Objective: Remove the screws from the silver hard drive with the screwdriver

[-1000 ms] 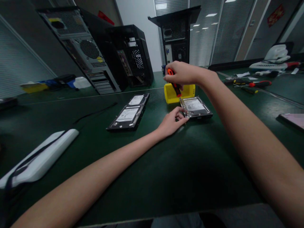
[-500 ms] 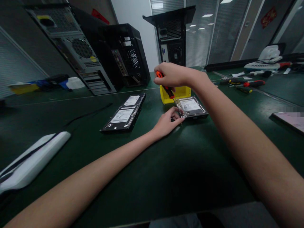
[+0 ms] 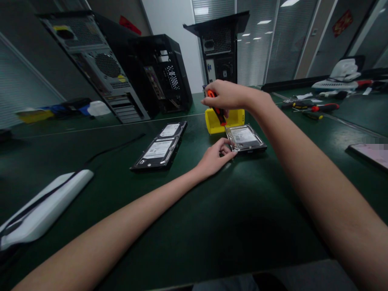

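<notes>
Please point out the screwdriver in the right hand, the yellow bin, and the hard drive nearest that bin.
Screwdriver [image 3: 220,117]: head view, on the dark lower handle.
Yellow bin [image 3: 237,117]: head view, on its wall.
Hard drive [image 3: 244,136]: head view, on its white label.

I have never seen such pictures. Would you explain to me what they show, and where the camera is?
There is no robot: these are a person's two bare hands. Every picture comes from one camera on the person's head, looking forward and down.

The right hand holds a screwdriver at the left edge of a drive. The left hand touches this drive's near left corner.

Two more drives lie on the green table, with other tools at right. Behind are a yellow bin and computer cases.
</notes>
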